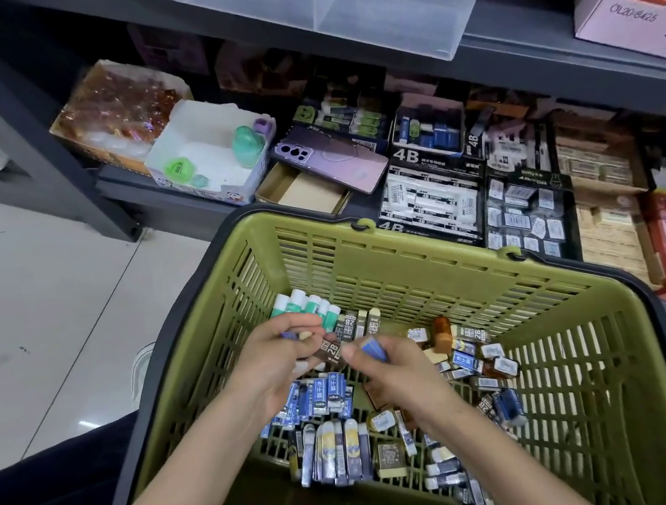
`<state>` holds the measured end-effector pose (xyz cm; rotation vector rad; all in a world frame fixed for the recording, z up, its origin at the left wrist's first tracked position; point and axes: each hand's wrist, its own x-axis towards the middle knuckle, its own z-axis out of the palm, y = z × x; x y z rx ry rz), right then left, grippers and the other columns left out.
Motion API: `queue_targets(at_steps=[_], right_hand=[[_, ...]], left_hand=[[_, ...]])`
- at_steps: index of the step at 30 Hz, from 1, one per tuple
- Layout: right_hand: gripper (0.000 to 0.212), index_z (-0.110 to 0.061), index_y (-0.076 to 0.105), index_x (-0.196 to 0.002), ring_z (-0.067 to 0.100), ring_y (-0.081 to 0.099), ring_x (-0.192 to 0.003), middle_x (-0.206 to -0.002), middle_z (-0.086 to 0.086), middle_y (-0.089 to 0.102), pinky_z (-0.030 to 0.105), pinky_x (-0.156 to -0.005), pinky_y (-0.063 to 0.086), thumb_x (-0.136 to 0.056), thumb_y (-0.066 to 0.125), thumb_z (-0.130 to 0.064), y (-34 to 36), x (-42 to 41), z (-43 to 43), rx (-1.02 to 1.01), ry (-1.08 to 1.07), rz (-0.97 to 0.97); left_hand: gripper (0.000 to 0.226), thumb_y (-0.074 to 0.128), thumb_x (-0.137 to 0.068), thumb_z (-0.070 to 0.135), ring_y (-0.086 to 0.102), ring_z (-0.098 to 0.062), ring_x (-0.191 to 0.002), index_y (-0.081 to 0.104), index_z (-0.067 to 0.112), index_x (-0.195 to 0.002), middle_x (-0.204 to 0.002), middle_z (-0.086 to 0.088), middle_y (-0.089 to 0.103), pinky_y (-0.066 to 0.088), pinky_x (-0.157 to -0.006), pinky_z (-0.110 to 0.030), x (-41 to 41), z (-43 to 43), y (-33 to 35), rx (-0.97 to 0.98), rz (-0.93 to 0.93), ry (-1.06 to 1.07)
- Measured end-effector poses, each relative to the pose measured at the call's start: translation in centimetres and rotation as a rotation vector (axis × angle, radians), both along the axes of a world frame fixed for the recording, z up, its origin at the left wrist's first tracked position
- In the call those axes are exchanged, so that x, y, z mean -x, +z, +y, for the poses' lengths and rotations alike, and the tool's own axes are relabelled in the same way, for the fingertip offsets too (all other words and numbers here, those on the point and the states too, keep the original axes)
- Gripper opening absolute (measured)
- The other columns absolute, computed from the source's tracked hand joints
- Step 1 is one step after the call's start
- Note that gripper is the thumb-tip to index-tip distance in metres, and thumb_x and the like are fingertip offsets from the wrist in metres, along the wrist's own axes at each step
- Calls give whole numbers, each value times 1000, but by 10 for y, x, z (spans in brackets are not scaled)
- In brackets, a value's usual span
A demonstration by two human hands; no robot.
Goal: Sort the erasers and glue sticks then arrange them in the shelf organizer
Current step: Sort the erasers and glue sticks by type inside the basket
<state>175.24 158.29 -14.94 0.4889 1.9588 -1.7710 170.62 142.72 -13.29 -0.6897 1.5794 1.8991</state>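
Erasers [321,395], light, firm, paper-sleeved, heaped in green basket [408,250] at centre frame beside glue sticks [308,305]; left hand [282,358] and right hand [399,371] curled, each pinching one; likely best nipped across short sides.

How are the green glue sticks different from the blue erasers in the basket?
The glue sticks are round green tubes with white caps; the blue erasers are flat blocks in blue wrappers. The glue sticks lie at the far wall of the basket; the blue erasers lie nearer, in the middle. Both sit in side-by-side rows.
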Motion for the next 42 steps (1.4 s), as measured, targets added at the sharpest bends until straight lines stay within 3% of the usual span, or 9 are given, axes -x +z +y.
queue_targets(at_steps=[4,8,13,16,24,29,35,39,42], right_hand=[[29,-19,53,-63,2,34,-42,-44,-14,39,18,-48,29,-89,65,-28,2,-6,-4,-41,10,24],[23,-18,57,-71,-1,37,-39,-42,-15,43,11,-42,30,-91,61,-29,3,-9,-2,28,99,-71],[15,-5,57,-82,5,30,-36,-57,0,44,16,-34,28,-94,58,-15,-10,6,11,62,-276,-189],[12,-2,54,-87,9,38,-37,-60,7,55,34,-53,51,-96,52,-9,-23,19,10,30,-324,-241],[24,-8,60,-70,26,50,-58,-65,11,60,61,-70,53,-93,58,-12,-60,26,4,-219,-480,-236],[26,2,63,-88,25,48,-58,-64,9,59,54,-64,54,-92,62,-23,-68,26,0,-244,-416,-200],[31,-7,52,-70,24,42,-61,-64,12,46,54,-61,51,-88,66,-29,-65,32,-6,-312,-366,-189],[41,-13,43,-60,21,29,-54,-53,5,34,30,-51,25,-91,62,-31,-60,31,0,-308,-368,-175],[34,2,59,-104,30,48,-63,-65,18,51,33,-59,41,-96,53,-30,-46,24,5,-231,-403,-194]], left_hand=[[25,55,-83,-17,71,-14,-82,65,6,-87,-90,-8,68,52,-69,-25,-5,6,1,14,114,-119],[26,53,-84,-17,70,-20,-89,65,5,-89,-90,-9,66,55,-68,-25,-7,8,2,-8,134,-177],[23,41,-92,-13,63,-25,-78,60,-1,-89,-85,-18,58,55,-73,-36,5,0,7,-140,-140,156],[23,38,-91,-14,57,-25,-81,59,-3,-90,-89,-17,52,50,-78,-41,10,-11,8,-190,-258,252],[30,44,-86,-22,62,-28,-90,58,-3,-105,-100,-22,57,56,-62,-39,7,-10,7,-163,-244,60],[29,66,-78,-12,64,-30,-84,59,3,-101,-93,-17,59,59,-54,-30,6,-7,7,-23,-122,85],[33,69,-78,-7,63,-21,-74,58,4,-107,-87,-10,55,57,-54,-22,3,-4,7,107,-4,14],[30,66,-80,-10,64,-24,-77,62,8,-105,-91,-11,55,58,-56,-23,2,-4,5,137,40,-45],[33,63,-82,-13,63,-23,-73,65,11,-104,-88,-9,55,56,-56,-21,0,-4,6,163,71,-81]])
